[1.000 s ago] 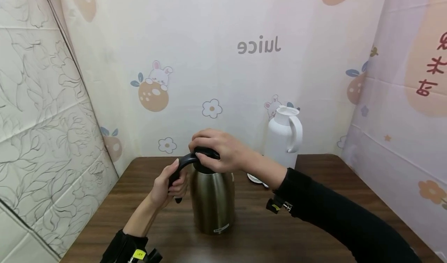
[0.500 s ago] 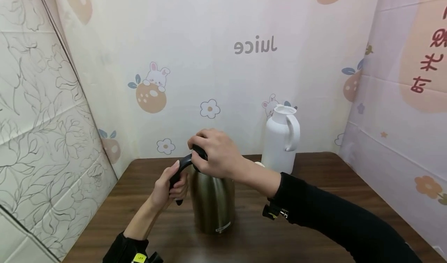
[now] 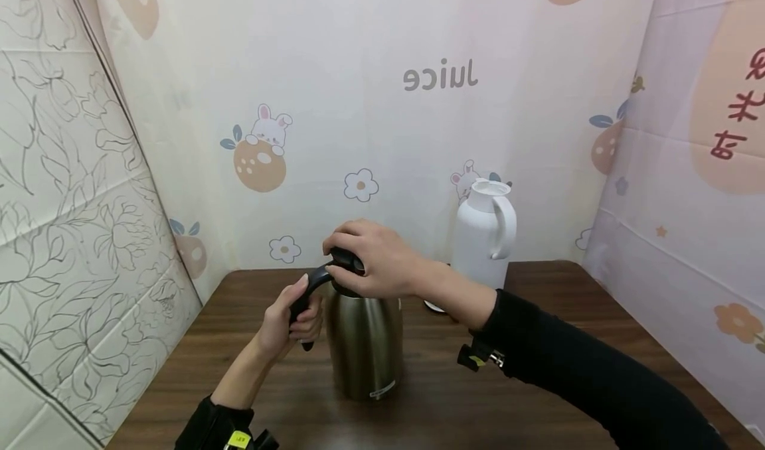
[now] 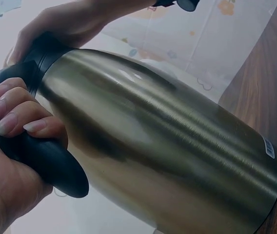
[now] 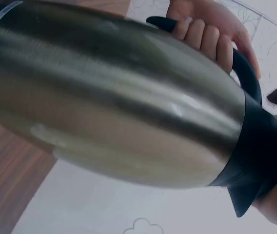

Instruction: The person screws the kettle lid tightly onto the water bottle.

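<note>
A brushed bronze-coloured vacuum jug [image 3: 366, 350] with a black top stands upright on the brown table, near its middle. My left hand [image 3: 289, 320] grips its curved black handle [image 4: 55, 165], fingers wrapped round it and thumb along the top. From above, my right hand [image 3: 382, 257] holds the black lid [image 3: 346, 259] with fingers and thumb curled about its sides, partly hiding it. In the right wrist view the black collar [image 5: 260, 146] and pointed spout show below that hand, and the left fingers [image 5: 209, 39] curl round the handle.
A white jug [image 3: 481, 237] without a visible lid stands at the back right, its handle to the right. Beside it a small white round thing [image 3: 435, 306] lies mostly hidden behind the right forearm. Patterned cloth walls [image 3: 358, 105] enclose the table.
My right hand turned over the lid, covering more of it half a second ago, and has now turned partly back. The left hand and the jug stay nearly still.
</note>
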The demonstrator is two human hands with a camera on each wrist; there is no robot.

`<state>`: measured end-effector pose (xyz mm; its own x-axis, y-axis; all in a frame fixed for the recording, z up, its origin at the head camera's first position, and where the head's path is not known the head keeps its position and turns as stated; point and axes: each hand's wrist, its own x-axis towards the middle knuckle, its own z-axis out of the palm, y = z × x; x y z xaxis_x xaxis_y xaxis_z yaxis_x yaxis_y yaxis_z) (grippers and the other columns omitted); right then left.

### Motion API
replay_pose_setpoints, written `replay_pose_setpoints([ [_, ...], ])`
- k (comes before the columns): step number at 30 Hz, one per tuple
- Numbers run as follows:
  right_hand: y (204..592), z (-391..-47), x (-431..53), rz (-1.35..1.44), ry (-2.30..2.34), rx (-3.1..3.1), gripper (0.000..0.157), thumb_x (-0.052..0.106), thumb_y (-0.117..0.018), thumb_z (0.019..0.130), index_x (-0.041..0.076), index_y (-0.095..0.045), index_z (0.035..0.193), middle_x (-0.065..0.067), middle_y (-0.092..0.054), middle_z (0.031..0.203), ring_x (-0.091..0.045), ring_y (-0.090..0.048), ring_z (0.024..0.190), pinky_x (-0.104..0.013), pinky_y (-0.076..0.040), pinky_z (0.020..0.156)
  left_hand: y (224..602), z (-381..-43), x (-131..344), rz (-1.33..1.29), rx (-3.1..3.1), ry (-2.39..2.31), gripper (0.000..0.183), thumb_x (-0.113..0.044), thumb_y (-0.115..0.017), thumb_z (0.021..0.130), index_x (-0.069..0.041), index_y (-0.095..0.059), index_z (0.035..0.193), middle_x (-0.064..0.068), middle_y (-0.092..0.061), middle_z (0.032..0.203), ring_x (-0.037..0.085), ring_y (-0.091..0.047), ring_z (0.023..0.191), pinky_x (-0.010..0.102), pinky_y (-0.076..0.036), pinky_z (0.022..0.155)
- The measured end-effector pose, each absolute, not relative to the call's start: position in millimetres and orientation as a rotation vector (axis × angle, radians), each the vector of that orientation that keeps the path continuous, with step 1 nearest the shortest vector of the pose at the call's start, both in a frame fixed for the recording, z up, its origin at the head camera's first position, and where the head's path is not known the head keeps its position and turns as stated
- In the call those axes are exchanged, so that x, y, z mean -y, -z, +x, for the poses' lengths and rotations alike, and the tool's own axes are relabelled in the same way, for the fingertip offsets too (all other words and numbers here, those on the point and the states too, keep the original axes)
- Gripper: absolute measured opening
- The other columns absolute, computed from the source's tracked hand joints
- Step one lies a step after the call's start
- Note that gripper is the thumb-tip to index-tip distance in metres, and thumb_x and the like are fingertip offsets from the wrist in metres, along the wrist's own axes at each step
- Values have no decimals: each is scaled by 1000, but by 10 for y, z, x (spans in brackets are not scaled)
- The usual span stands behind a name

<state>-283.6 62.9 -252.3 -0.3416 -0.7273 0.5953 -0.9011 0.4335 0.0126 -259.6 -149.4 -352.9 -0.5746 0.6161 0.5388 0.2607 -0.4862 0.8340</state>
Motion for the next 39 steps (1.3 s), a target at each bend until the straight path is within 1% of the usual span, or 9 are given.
replay_pose_setpoints([
  [4,2487,-2937,-664,1554,-501,2095,27,34,-62,92,15,-69,110,3,-64,112,-6,-54,106,-30,-51,89,3529,-2612,1508,1320,-1423,-2148,52,-24,-8,109,-3,-21,63,2,-20,48,17,-15,34,35,-10,31],
  [8,2480,-3039,-699,1692,-556,2022,32,38,-64,89,16,-69,111,4,-63,114,-4,-53,109,-30,-50,92,3530,-2619,1520,1314,-1420,-2136,52,-26,-10,109,-4,-22,64,2,-20,49,17,-16,35,39,-8,32],
  [10,2482,-3066,-721,1731,-572,1999,32,37,-61,91,17,-68,113,4,-63,115,-3,-53,110,-30,-50,92,3531,-2620,1520,1307,-1418,-2132,52,-27,-11,109,-5,-22,64,2,-20,49,17,-16,35,40,-6,32],
  [15,2484,-3077,-747,1766,-611,1961,30,30,-49,96,16,-68,114,3,-63,116,-6,-53,111,-33,-49,94,3530,-2617,1504,1299,-1434,-2133,52,-28,-12,109,-5,-23,64,1,-21,49,18,-16,35,40,-7,33],
  [20,2495,-3070,-712,1699,-548,1976,28,28,-44,97,16,-67,107,4,-61,111,-6,-52,106,-31,-49,91,3528,-2615,1497,1307,-1447,-2143,52,-27,-11,109,-5,-24,64,3,-20,49,19,-16,35,40,-7,32],
  [27,2529,-3056,-653,1631,-479,1948,36,26,-31,95,16,-66,100,3,-61,104,-9,-52,101,-30,-49,84,3540,-2582,1481,1243,-1490,-2206,53,-27,-14,109,-5,-21,62,1,-20,49,17,-15,35,42,-5,33],
  [33,2557,-3024,-620,1557,-463,1942,37,22,-31,91,13,-67,97,0,-63,99,-12,-52,97,-32,-49,80,3538,-2544,1451,1219,-1562,-2256,53,-24,-15,110,-3,-19,61,1,-19,48,17,-14,35,39,-7,32],
  [39,2594,-2923,-548,1342,-452,1987,37,23,-32,90,15,-68,92,0,-64,92,-15,-54,87,-30,-49,66,3534,-2498,1419,1146,-1630,-2281,53,-26,-18,110,-4,-21,61,-1,-20,48,16,-14,36,41,-6,34],
])
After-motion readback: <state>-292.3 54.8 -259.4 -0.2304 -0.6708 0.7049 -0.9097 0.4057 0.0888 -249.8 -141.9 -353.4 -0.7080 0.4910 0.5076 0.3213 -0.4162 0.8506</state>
